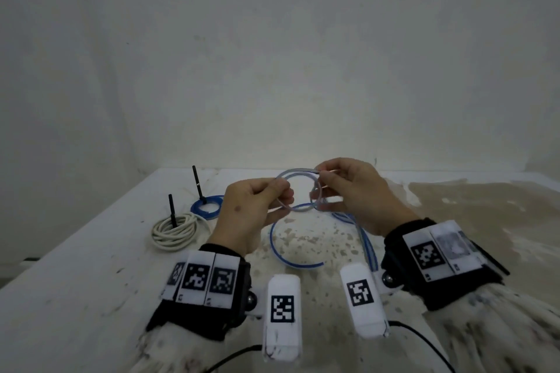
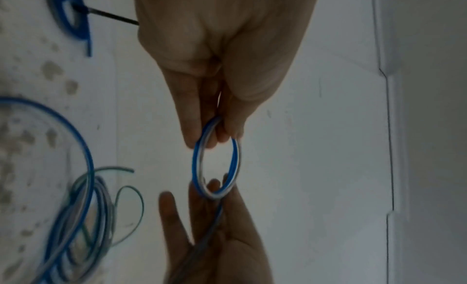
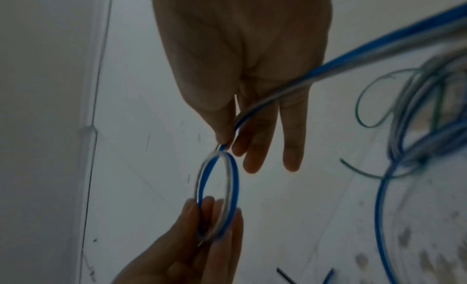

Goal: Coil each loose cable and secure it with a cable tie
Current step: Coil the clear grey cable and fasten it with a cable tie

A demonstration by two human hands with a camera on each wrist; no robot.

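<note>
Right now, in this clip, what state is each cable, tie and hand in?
Blue-and-white flat cable: partly coiled into a small loop held above the table, its tail trailing loose on the table.
Left hand: grip pinching the loop's near side.
Right hand: pinching the loop's far side.
Small blue cable coil: coiled, black tie standing upright.
White round cable coil: coiled, black tie upright.
Thin green wire: loose, uncoiled.

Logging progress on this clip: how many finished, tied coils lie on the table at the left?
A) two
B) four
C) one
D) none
A: a white coil and a small blue coil lie there, each with a black cable tie sticking up.
</note>
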